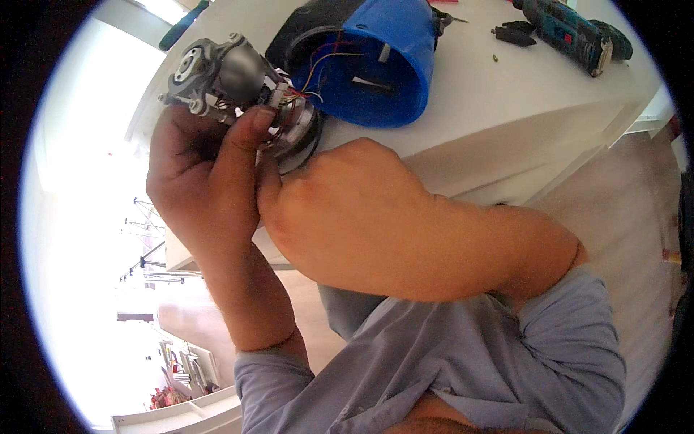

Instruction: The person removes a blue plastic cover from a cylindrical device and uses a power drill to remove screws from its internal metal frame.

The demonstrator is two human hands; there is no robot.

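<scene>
My left hand (202, 166) grips a metal motor assembly (202, 76) with a round silvery part, white fittings and thin coloured wires, its thumb pressed on the side. Below it, my right hand (340, 199) is closed, back upward, against my left hand; its fingertips and whatever they hold are hidden. A blue plastic housing (394, 69) with a black section lies on the white table (477, 87), its open end showing wires inside. Some wires run between the assembly and the housing.
A teal-and-black power tool (564, 36) lies at the back right beside black pieces (513, 32) and a small screw. A dark-handled tool (181, 29) lies at the back left. Metal frames (141, 224) and shelves with tools (184, 369) stand left; wooden floor (607, 195) shows right.
</scene>
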